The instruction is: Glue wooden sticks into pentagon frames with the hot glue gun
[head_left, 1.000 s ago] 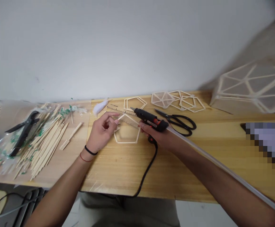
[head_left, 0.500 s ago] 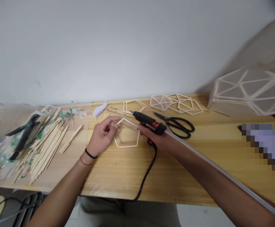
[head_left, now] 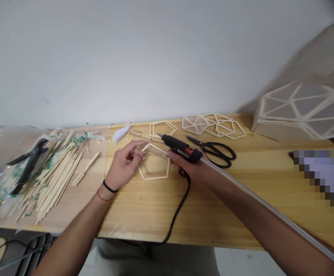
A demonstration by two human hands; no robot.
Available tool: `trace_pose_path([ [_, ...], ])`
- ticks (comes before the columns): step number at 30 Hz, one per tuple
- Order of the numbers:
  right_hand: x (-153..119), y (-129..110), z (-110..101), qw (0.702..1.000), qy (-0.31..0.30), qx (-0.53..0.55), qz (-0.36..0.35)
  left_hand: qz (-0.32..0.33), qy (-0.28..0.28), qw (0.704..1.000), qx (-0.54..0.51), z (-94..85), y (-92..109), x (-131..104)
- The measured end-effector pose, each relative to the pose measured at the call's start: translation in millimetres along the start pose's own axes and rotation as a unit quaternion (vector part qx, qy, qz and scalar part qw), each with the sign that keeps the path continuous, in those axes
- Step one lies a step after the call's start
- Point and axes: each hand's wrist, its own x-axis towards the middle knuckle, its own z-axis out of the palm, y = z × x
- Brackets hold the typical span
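Observation:
A pentagon frame of thin wooden sticks is held at its upper left side by my left hand, thumb and fingers pinched on it. My right hand is closed around a black glue gun, whose nozzle points to the upper left, above the frame. The thumb side of my right hand is by the frame's right corner; whether it touches is unclear. A clear ruler lies behind the frame. Black scissors rest to the right of the glue gun.
Loose sticks and a black cutter lie on the left with plastic wrapping. More stick frames are along the wall. A large covered stick structure stands at the right. The gun's cord crosses the wooden table.

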Motion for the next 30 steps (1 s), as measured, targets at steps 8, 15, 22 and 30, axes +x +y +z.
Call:
trace_pose_path([
  [8, -1, -3, 0, 1.0, 0.005, -0.01, 0.006, 0.001, 0.004, 1.0, -0.01, 0.8, 0, 0],
  [15, 1, 3, 0, 1.0, -0.005, 0.006, 0.012, 0.005, 0.004, 1.0, -0.007, -0.2, -1, 0],
  [22, 1, 4, -1, 1.0, -0.001, 0.0, 0.004, 0.004, 0.0, 1.0, 0.01, 0.0, 3, 0],
  [30, -2, -4, 0, 1.0, 0.006, -0.019, 0.006, 0.005, -0.004, 1.0, 0.003, -0.4, 3, 0],
])
